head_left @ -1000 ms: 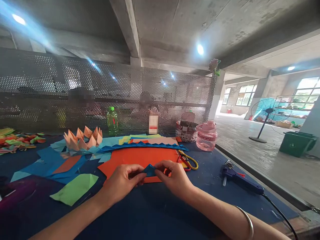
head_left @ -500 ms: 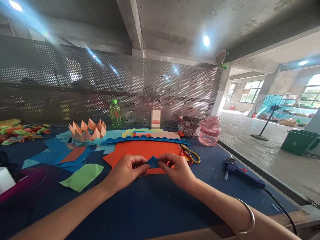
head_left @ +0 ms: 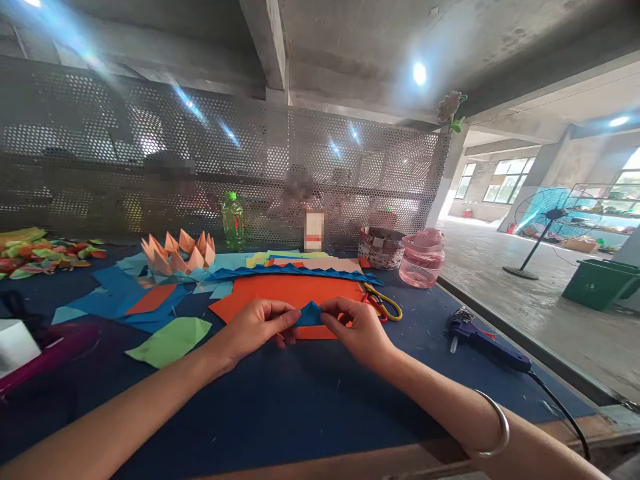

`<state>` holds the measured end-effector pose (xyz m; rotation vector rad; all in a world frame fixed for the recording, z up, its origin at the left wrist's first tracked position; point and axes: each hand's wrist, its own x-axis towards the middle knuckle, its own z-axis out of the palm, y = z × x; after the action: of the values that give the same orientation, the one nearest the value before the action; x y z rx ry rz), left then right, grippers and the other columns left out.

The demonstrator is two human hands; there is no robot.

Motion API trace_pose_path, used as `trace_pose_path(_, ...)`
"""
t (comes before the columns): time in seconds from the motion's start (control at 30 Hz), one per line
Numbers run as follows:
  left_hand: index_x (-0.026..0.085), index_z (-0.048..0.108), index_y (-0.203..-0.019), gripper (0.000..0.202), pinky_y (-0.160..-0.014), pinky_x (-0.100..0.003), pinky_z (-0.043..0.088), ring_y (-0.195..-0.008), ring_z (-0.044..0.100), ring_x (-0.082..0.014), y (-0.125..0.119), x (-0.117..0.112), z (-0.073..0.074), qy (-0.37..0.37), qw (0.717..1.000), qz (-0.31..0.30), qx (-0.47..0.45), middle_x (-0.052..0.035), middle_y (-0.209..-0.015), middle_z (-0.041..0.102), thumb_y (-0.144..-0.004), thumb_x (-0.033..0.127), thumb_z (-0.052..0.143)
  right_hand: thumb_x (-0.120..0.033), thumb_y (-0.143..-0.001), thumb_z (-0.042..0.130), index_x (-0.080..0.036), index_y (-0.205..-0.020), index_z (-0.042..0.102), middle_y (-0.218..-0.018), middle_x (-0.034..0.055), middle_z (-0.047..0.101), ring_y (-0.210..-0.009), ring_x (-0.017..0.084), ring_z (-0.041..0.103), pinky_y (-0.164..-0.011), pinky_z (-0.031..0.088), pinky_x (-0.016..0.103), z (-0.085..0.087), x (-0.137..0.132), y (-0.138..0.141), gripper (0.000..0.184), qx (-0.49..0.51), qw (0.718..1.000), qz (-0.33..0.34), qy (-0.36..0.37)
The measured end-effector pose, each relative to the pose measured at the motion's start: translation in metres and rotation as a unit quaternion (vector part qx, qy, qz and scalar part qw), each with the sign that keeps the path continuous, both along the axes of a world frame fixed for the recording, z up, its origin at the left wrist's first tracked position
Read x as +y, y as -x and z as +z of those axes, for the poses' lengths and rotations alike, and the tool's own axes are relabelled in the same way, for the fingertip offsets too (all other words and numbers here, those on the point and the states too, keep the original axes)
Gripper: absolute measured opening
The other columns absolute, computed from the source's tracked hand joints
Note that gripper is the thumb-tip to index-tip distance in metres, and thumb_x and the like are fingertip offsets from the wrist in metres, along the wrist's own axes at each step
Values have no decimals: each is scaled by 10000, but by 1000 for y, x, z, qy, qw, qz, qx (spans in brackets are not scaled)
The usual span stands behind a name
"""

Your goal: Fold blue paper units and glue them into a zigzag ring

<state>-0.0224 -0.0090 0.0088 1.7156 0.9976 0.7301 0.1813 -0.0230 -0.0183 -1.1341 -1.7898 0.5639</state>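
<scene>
We've got the small folded blue paper piece [head_left: 310, 313] pinched betw. both hands, just above the front edge of the flat orange paper sheet [head_left: 280, 293]. Left hand [head_left: 253, 325] is closed on its left corner w/ thumb & forefinger, other fingers curled under; right hand [head_left: 359, 331] is likewise nipped on the right corner, no gap at the tips.

Vs. a sec ago: the piece lay lower & flatter betw. the fingertips; now it stands up as a neat little peak, w/ the tips drawn in closer. We'd judge a crease has been pressed in & the fold is tighter. Grip points haven't swapped; both hands stay on it.

The view has tipped a bit, so the hands sit higher in frame; the rest hasn't moved:
- yellow-handled scissors [head_left: 383, 305] just right of the right hand, at the sheet's edge;
- blue glue gun [head_left: 483, 338] w/ black cord further right, well apart;
- long blue zigzag paper strip [head_left: 295, 273] along the sheet's far edge;
- peach folded paper crown [head_left: 177, 252] behind-left;
- light green paper scrap [head_left: 170, 340] left of the left forearm;
- all on the dark blue table cover [head_left: 300, 407].
</scene>
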Motion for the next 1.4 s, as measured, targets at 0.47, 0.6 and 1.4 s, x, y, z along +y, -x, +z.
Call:
trace_pose_path(0.47, 179, 654, -669, 256, -590, -244, 486, -573, 596, -135, -1, 3, -4, -33, 999, 24, 21, -7, -611, 666, -724, 429, 656, -255, -769, 619, -184, -892, 676, -775, 10, 696, -705, 136, 609, -614, 422, 239, 0, -1, 2, 154, 9, 999, 21, 46)
trace_pose_path(0.6, 184, 653, -678, 248, -619, -255, 499, -600, 609, -148, -3, 0, -1, -45, 998, 31, 31, -6, -620, 662, -730, 427, 644, -245, -729, 656, -180, -896, 654, -843, 17, 705, -760, 146, 626, -631, 427, 242, -2, 0, 3, 179, 30, 996, 48, 65)
trace_pose_path(1.4, 183, 665, -718, 225, -607, -238, 474, -608, 602, -137, -6, -4, -3, -33, 998, 8, 50, 3, -639, 678, -743, 405, 638, -174, -709, 625, -224, -1163, 509, -741, -37, 649, -656, 118, 558, -672, 419, 263, -3, -4, 4, 471, 21, 996, 53, 63)
